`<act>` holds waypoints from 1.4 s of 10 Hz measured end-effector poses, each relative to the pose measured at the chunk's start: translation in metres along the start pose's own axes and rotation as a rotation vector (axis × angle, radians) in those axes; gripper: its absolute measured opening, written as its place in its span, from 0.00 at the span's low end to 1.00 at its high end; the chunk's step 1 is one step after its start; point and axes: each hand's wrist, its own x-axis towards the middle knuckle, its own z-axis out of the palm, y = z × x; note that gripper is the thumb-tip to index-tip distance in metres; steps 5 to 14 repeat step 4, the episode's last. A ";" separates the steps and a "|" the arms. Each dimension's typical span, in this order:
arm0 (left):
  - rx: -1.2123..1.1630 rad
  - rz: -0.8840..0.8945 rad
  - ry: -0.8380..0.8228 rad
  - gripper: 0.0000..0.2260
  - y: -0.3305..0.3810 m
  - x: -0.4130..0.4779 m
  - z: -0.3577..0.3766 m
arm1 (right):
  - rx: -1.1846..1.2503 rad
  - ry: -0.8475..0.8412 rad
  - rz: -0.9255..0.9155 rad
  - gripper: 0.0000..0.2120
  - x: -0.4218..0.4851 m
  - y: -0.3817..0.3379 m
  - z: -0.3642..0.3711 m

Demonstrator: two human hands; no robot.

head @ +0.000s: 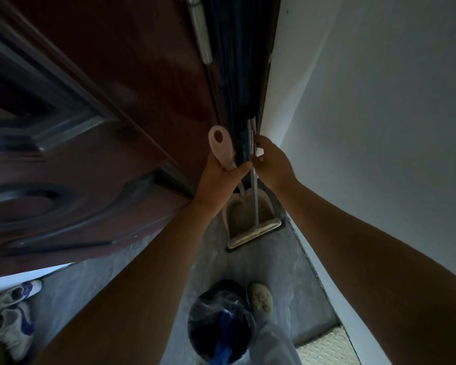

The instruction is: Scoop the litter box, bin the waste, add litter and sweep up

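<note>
Your left hand [219, 180] curls its fingers round the pale handle [220, 146] of the one dustpan [244, 217]. Your right hand [271, 164], just beside it, pinches the metal pole [254, 198] of the single broom [256, 233]. Dustpan and broom head stand together on the floor in the corner between the dark door [103, 101] and the white wall [379, 101]. Nearer you are one bag-lined bin [219, 325], one clog [259, 297] beside it, and two sneakers [13, 320] far left.

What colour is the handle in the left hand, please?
The handle is pale pink; head view.
</note>
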 end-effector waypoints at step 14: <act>0.460 0.257 -0.010 0.17 0.018 -0.050 -0.041 | -0.142 0.202 -0.122 0.23 -0.084 -0.021 -0.038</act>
